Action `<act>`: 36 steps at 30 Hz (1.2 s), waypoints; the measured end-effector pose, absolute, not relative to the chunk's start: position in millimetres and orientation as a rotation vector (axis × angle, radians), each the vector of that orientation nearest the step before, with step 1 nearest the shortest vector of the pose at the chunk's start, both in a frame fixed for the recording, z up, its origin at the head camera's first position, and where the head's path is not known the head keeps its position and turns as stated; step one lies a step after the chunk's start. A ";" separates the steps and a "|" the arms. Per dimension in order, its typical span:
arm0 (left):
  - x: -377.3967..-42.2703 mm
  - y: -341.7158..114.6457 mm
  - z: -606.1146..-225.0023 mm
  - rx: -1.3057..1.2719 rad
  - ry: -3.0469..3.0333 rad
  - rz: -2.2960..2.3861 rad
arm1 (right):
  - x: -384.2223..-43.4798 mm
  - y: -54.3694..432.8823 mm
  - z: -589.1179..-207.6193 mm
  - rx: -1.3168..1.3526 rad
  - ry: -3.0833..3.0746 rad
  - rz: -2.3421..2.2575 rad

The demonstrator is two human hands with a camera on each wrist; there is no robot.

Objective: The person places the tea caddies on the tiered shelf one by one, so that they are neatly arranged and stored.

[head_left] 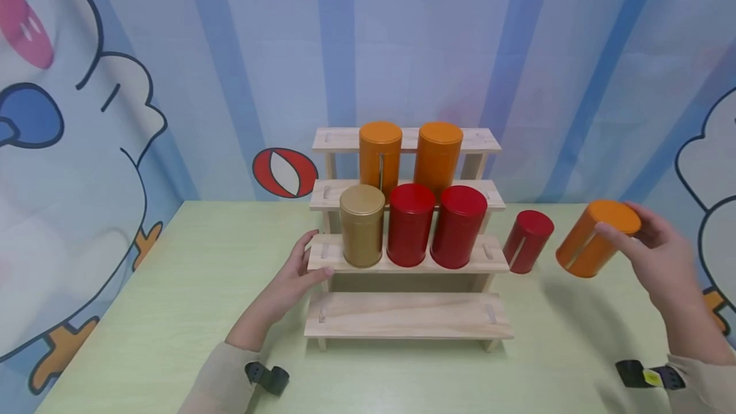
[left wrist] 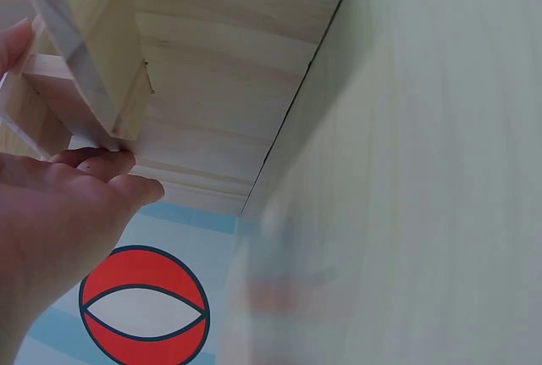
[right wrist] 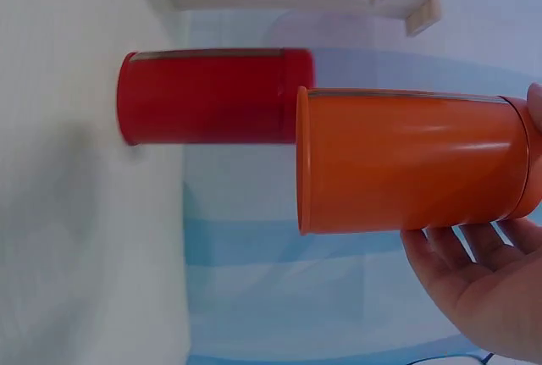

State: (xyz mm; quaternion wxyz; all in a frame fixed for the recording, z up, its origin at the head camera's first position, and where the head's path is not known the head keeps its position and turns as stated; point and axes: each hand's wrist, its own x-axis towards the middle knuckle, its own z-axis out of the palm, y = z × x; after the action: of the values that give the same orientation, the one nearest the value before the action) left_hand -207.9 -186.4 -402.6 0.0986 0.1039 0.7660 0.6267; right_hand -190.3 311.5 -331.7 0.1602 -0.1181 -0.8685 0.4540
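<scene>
In the head view, my right hand (head_left: 661,254) grips an orange canister (head_left: 595,241) near its lid, holding it tilted above the table. The right wrist view shows this orange canister (right wrist: 406,162) raised off the surface, fingers beneath it. My left hand (head_left: 290,280) holds the left end of a stepped wooden rack (head_left: 408,316), thumb over one tier. A gold canister (head_left: 362,229) and two red canisters (head_left: 410,229) stand along that tier. Behind them rise two orange canisters (head_left: 439,155), their bases hidden.
Another red canister (head_left: 528,243) stands on the pale table (head_left: 230,235), between the rack and the held canister. A blue striped cloth (head_left: 402,37) with cartoon figures hangs behind the table. Each wrist wears a small black camera (head_left: 267,378).
</scene>
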 end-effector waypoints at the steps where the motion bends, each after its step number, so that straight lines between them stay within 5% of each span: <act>1: -207.9 -186.4 -402.4 0.305 2.268 1.854 | -187.6 309.4 -329.6 -0.336 -2.478 1.286; 36: -208.4 -186.8 -403.6 0.310 2.286 1.834 | -133.9 216.7 -302.4 0.187 -2.461 1.391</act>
State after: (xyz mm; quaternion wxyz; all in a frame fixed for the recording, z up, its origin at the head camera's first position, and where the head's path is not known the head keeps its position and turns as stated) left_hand -208.4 -186.8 -403.6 0.0971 0.1045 0.7720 0.6194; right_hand -133.9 216.7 -302.4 0.1534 0.0653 -0.8583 0.4852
